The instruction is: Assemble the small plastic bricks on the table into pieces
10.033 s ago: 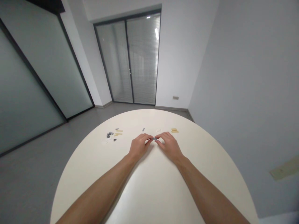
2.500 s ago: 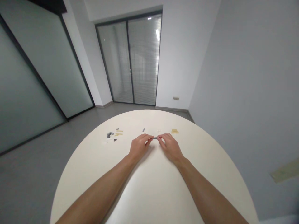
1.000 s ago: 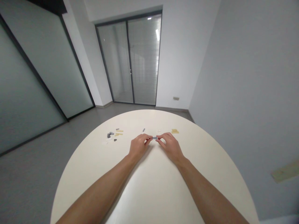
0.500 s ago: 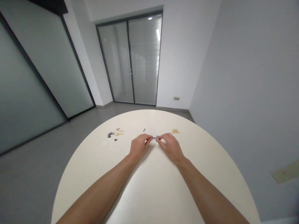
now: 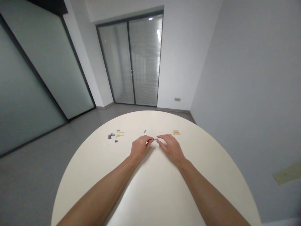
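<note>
My left hand (image 5: 140, 146) pinches the left end of a small grey piece (image 5: 155, 139) above the middle of the round white table (image 5: 150, 188). At the piece's right end is my right hand (image 5: 171, 147), its thumb and index finger parted around that end. Just beyond the hands lie a small grey strip (image 5: 145, 131) and some tiny white pieces (image 5: 160, 131). Several tan pieces (image 5: 176, 132) rest together to the right of these.
On the table's left side are dark grey pieces (image 5: 111, 136), tan strips (image 5: 120, 132), a small black piece (image 5: 116, 141) and whitish pieces (image 5: 109, 141). Beyond the far table edge stand a glass door (image 5: 131, 62) and white walls.
The thumb and index finger of my right hand have parted slightly at the grey piece's right end. My left hand keeps its pinch in nearly the same place.
</note>
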Available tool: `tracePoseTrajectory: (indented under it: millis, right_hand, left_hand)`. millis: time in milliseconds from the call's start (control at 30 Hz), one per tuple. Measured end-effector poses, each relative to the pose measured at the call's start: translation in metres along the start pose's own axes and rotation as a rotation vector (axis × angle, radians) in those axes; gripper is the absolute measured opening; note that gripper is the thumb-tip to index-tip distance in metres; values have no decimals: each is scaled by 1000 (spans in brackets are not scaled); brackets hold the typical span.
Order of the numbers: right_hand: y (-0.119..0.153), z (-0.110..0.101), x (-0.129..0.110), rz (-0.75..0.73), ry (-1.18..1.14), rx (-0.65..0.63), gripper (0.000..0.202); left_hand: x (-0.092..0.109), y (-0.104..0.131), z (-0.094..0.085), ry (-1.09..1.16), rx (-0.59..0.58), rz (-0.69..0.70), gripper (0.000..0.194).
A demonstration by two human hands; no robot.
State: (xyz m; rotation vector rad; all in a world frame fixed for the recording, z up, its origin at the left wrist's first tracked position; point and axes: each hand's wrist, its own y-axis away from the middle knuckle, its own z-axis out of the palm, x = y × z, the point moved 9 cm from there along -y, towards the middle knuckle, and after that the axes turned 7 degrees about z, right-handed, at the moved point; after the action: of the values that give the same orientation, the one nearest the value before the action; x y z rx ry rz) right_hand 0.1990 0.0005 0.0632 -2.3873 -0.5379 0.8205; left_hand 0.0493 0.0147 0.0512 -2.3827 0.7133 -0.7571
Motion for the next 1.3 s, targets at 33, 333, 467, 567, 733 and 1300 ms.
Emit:
tracePoseTrajectory:
  millis: [33,333,467,567,733,1300]
  right_hand:
    - [0,0,0,-2,-5,-2,20]
    - [0,1,-4,-2,-12,-33,19]
    - [-1,2,-4,3,-11,-46,17]
    - [-2,2,-5,3,-8,-46,16]
    - [-1,2,-5,-8,-5,-39,15]
    - [0,-1,-6,-40,-23,-9,16]
  left_hand:
    - [0,0,0,-2,-1,0,15]
    - [0,0,0,-5,-11,-9,17]
    - [0,0,1,3,-13,-8,18]
    - [-1,1,1,5,-14,-6,18]
    - [-1,1,1,6,-8,-8,19]
    - [4,1,-1,-1,-24,-2,22]
